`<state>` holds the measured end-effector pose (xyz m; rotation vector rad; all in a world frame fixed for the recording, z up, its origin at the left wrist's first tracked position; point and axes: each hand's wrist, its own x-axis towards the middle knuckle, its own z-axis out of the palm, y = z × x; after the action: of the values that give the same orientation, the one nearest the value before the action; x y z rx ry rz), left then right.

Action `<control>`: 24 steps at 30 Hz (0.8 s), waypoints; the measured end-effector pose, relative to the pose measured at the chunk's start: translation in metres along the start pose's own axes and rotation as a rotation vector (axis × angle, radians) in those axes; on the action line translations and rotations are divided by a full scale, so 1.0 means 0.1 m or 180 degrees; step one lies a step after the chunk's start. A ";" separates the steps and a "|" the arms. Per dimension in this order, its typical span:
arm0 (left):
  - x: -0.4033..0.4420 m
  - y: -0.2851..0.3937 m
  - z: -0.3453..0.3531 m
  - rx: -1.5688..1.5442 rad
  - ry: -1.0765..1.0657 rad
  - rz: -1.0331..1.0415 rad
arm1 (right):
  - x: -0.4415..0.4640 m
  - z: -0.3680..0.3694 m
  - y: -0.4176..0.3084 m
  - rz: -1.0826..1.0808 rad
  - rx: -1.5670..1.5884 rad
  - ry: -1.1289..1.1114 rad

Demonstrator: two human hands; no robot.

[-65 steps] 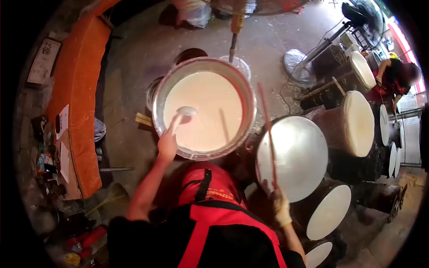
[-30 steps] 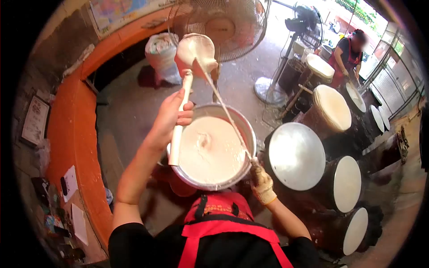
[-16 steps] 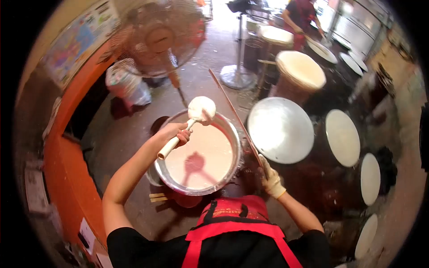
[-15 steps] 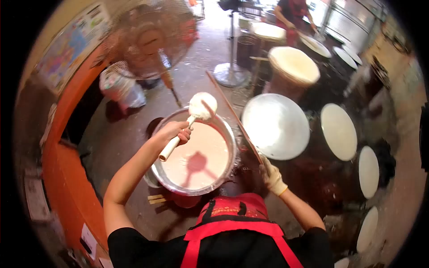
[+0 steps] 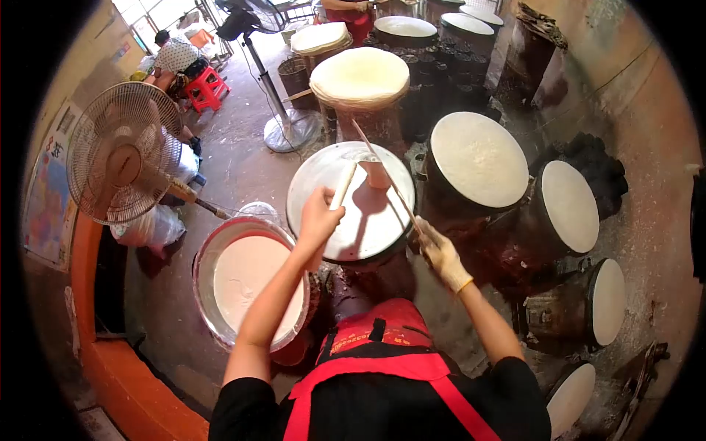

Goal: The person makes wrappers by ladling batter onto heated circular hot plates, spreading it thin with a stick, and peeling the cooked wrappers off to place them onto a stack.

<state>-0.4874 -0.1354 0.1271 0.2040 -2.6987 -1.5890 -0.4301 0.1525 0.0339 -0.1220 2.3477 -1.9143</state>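
Note:
My bare left hand [image 5: 321,219] is closed around the pale handle of a ladle [image 5: 344,184]. The ladle is over a round, flat griddle [image 5: 309,176], where a dark shadow falls on the whitish surface. A pinkish-brown, cup-like shape shows by the ladle's far end; whether batter is pouring cannot be made out. My right hand [image 5: 443,259], in a pale glove, grips a long thin wooden stick [image 5: 393,184] that slants up across the griddle. Left of the griddle stands a large metal pot [image 5: 202,283] of pale pink batter [image 5: 254,279].
Several drum stoves with white round tops, such as one griddle [image 5: 478,158], curve along my right. A stack of round sheets [image 5: 360,73] stands ahead. A caged fan [image 5: 125,162] is at left, a second fan [image 5: 246,18] farther back. One person [image 5: 176,55] sits beyond; another [image 5: 349,18] works behind.
My view has turned right. The ladle has moved from above the batter pot to above the griddle. My right hand still holds the stick, now across the griddle.

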 end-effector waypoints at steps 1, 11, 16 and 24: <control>0.03 -0.04 0.22 -0.0494 0.0138 -0.0170 | -0.10 0.00 0.12 0.0120 0.0132 0.0088; 0.50 0.05 0.83 -0.2189 0.1076 -0.0186 | -0.22 0.16 0.37 0.0598 -0.2608 0.0339; 0.42 0.60 0.06 -0.3170 0.0744 0.0494 | 0.34 0.66 0.34 -0.0026 -0.1005 0.0556; -0.82 -0.41 -0.58 -0.3541 0.0143 -0.1467 | -0.04 1.00 0.23 0.0789 0.1716 0.0958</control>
<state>-0.3973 -0.1964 0.1249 0.8140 -1.3999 -2.8227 -0.4128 0.0606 -0.0085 0.5067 1.7842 -2.4733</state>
